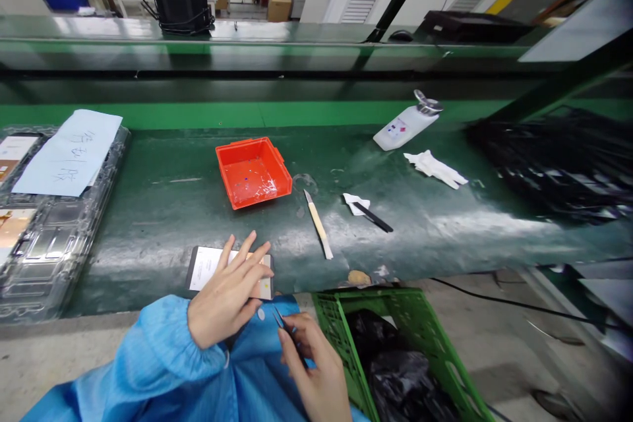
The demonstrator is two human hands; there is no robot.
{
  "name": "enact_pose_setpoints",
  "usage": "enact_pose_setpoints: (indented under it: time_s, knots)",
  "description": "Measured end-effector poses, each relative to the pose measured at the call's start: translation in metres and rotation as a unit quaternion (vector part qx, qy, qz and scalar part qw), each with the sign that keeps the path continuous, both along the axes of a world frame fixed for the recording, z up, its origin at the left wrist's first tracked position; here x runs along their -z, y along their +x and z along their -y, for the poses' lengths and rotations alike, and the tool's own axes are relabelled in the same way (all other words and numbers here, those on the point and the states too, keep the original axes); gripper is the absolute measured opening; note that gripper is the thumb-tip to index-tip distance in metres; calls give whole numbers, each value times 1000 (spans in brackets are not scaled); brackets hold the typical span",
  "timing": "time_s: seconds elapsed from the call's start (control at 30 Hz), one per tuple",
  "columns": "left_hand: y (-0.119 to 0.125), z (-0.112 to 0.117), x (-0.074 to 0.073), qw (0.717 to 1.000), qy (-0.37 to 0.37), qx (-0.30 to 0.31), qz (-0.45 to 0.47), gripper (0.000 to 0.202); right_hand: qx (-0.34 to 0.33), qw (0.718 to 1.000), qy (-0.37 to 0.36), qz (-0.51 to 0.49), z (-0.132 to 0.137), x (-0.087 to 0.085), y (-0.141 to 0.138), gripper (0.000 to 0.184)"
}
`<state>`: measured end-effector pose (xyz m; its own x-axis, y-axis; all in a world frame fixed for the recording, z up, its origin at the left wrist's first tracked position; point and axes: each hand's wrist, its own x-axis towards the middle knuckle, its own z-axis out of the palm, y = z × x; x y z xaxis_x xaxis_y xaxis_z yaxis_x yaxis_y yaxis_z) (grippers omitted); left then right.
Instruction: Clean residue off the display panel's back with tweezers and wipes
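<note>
A flat phone-sized panel (206,267) with a white and tan face lies at the near edge of the green bench (163,211). My left hand (228,297) rests flat on it, fingers stretched out and slightly spread. My right hand (314,366) sits lower, over my blue sleeve, fingers pinched on thin metal tweezers (279,320) whose tips point toward the panel's near right corner. A small round white bit (260,314) lies close to the tweezer tips.
An orange tray (253,171), a pale-handled blade tool (319,224), a black tool on a white scrap (368,211), a white dispenser bottle (405,125) and white gloves (435,168) lie on the bench. Clear plastic trays with paper (54,211) sit left. A green crate (395,349) stands right.
</note>
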<state>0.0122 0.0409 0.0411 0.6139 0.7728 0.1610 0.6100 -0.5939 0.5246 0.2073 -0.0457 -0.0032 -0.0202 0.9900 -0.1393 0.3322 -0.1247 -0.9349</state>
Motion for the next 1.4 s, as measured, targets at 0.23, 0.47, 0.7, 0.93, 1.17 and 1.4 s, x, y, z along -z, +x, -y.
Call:
enact_pose_setpoints:
  time_s: [0.23, 0.47, 0.7, 0.93, 1.17, 1.4]
  knots:
    - [-4, 0, 3, 1000, 18, 7, 8, 40, 22, 999, -33, -29, -1, 2, -4, 15]
    - [-3, 0, 4, 1000, 17, 8, -2, 39, 19, 999, -41, -27, -1, 5, -5, 16]
    - [-3, 0, 4, 1000, 17, 6, 5, 41, 13, 999, -28, -16, -4, 3, -6, 13]
    - [-2, 1, 3, 1000, 18, 3, 5, 39, -15, 1000, 4, 27, -3, 7, -3, 14]
    - [-2, 1, 3, 1000, 18, 3, 1, 40, -2, 998, 43, 42, -2, 9, -2, 14]
    - [-3, 0, 7, 1000, 18, 9, 5, 40, -16, 997, 46, 62, -3, 9, -2, 13]
